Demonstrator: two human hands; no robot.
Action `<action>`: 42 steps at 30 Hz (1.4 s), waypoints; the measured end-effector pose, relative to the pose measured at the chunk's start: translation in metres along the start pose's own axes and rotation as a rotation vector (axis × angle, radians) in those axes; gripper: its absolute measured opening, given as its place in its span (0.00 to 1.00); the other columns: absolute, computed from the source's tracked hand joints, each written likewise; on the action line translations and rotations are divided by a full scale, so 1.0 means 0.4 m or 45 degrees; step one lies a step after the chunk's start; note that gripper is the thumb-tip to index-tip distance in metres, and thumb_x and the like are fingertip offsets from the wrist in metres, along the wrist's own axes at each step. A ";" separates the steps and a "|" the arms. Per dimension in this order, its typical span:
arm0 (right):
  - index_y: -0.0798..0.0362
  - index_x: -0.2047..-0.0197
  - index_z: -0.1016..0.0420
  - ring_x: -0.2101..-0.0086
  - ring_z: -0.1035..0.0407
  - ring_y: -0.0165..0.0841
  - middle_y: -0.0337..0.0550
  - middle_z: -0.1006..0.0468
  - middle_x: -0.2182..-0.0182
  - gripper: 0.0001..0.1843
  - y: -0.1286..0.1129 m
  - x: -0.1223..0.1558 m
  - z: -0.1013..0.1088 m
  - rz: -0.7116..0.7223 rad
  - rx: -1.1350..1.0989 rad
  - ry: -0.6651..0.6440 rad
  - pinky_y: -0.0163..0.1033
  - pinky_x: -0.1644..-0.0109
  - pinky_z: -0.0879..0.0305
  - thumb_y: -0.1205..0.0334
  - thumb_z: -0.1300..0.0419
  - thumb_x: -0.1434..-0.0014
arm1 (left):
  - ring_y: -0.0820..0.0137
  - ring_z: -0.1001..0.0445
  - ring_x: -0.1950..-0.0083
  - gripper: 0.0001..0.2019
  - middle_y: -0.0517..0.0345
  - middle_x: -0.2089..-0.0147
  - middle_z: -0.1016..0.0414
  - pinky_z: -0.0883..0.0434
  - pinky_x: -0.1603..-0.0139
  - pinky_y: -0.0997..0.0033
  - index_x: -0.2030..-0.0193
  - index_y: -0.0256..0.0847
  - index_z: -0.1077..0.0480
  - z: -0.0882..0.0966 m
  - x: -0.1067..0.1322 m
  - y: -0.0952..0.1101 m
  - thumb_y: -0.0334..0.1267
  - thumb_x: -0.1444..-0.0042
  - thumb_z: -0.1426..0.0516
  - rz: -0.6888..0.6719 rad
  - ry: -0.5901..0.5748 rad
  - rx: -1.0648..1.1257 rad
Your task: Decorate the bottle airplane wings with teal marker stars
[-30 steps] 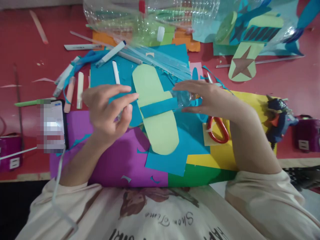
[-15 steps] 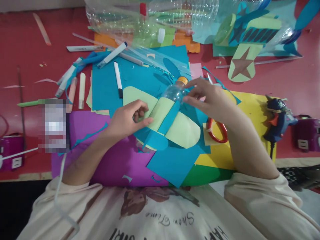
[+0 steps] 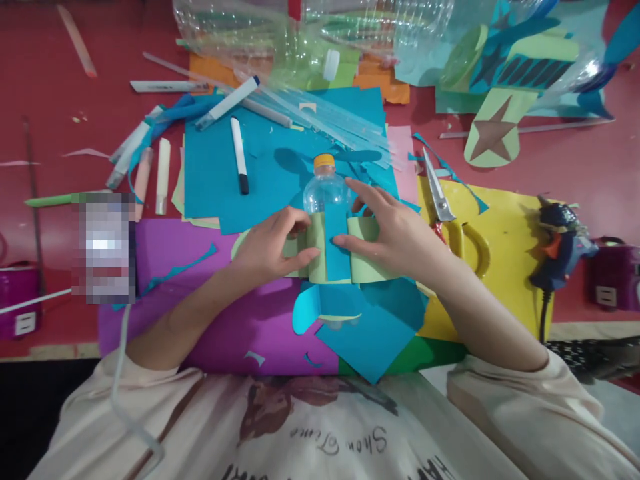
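A clear plastic bottle (image 3: 320,193) with an orange cap lies between my hands, its neck pointing away from me. Light green paper wraps its middle, with a blue strip (image 3: 338,257) along the top. Light green wings stick out at both sides, partly under my hands, and a blue paper tail (image 3: 340,300) sits at the near end. My left hand (image 3: 280,243) grips the left side, thumb by the green wrap and fingers curled. My right hand (image 3: 385,230) holds the right side, thumb on the blue strip, index finger near the bottle's shoulder.
Scissors (image 3: 440,193) with red and yellow handles and a blue glue gun (image 3: 563,247) are on the right. Markers (image 3: 240,157) and paper sheets lie beyond and left. A phone (image 3: 107,247) with a cable is at left. Large clear bottles (image 3: 225,27) stand at the back.
The bottle has turned from slanting to nearly straight, its cap moving left and its tail right. My right hand has come down from the cap to the bottle's side, uncovering the scissors.
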State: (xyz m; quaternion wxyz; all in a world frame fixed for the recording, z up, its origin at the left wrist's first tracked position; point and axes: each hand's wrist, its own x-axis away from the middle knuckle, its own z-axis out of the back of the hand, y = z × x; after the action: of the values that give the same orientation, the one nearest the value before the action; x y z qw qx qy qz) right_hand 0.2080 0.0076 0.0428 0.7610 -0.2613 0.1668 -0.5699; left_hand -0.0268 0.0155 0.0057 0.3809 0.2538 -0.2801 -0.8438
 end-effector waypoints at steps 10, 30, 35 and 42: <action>0.48 0.34 0.40 0.56 0.26 0.44 0.52 0.26 0.50 0.38 0.005 -0.001 -0.048 0.055 -0.167 0.140 0.49 0.56 0.27 0.42 0.39 0.43 | 0.62 0.30 0.48 0.29 0.49 0.45 0.38 0.24 0.50 0.59 0.34 0.51 0.39 -0.014 -0.010 -0.016 0.63 0.35 0.54 -0.199 0.075 -0.115; 0.46 0.34 0.36 0.45 0.32 0.48 0.53 0.28 0.45 0.30 0.032 0.026 -0.041 0.294 -0.079 0.237 0.57 0.42 0.33 0.42 0.48 0.35 | 0.63 0.29 0.46 0.25 0.48 0.45 0.36 0.25 0.46 0.61 0.32 0.51 0.38 -0.022 -0.001 -0.015 0.56 0.30 0.57 -0.430 0.237 -0.302; 0.42 0.48 0.21 0.48 0.29 0.45 0.45 0.21 0.50 0.20 0.025 0.070 -0.032 0.738 -0.070 0.238 0.58 0.40 0.36 0.45 0.49 0.33 | 0.63 0.29 0.49 0.27 0.49 0.49 0.33 0.26 0.47 0.63 0.32 0.47 0.39 -0.005 -0.029 -0.004 0.57 0.30 0.56 -0.362 0.263 -0.215; 0.42 0.43 0.23 0.43 0.31 0.41 0.42 0.20 0.47 0.25 0.040 0.095 -0.052 0.757 0.087 0.253 0.57 0.33 0.42 0.48 0.58 0.30 | 0.61 0.28 0.47 0.21 0.50 0.49 0.28 0.28 0.44 0.58 0.41 0.46 0.30 -0.009 -0.046 0.024 0.55 0.32 0.50 -0.159 0.233 -0.267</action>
State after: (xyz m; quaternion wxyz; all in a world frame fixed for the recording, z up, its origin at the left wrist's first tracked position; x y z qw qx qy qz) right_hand 0.2201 -0.0296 0.0184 0.8825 -0.1184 0.2903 -0.3506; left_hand -0.0090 0.0238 0.0136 0.3762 0.3055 -0.1382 -0.8637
